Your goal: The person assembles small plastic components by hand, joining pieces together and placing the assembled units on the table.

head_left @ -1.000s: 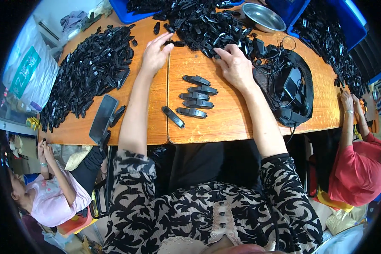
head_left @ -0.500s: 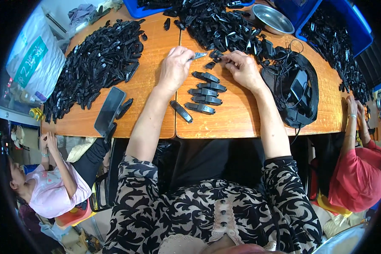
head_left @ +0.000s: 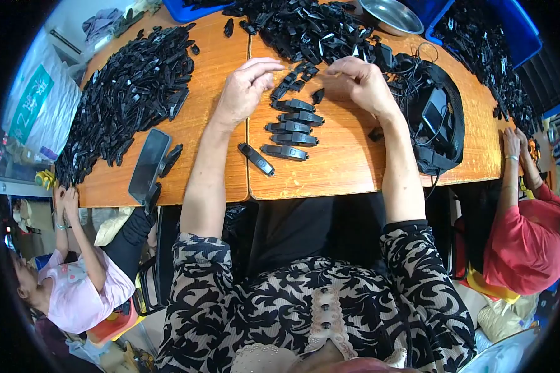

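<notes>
My left hand (head_left: 246,92) hovers over the table seam with its fingers stretched to the right and the thumb apart; no tool shows in it. Opposite it, my right hand (head_left: 364,84) hangs with loosely bent, parted fingers and nothing visible between them. Between the hands lie several small black plastic pieces (head_left: 295,78), and a single small black piece (head_left: 318,96) sits closer to my right hand. Below them, several long black plastic housings (head_left: 291,138) lie in a rough column. One more black housing (head_left: 256,159) lies slantwise beside the seam, under my left wrist.
Heaps of black parts cover the left (head_left: 134,93) and far middle (head_left: 305,28). A metal bowl (head_left: 392,15) and blue bin (head_left: 491,31) stand behind. A black mesh pouch with cables (head_left: 438,124) lies right; a phone (head_left: 149,163) lies left. People sit at both sides.
The silver bladed tool seen in my left hand no longer shows. My right hand has drawn away from the small black pieces, and the fingers of both hands have loosened. The view has shifted slightly.
</notes>
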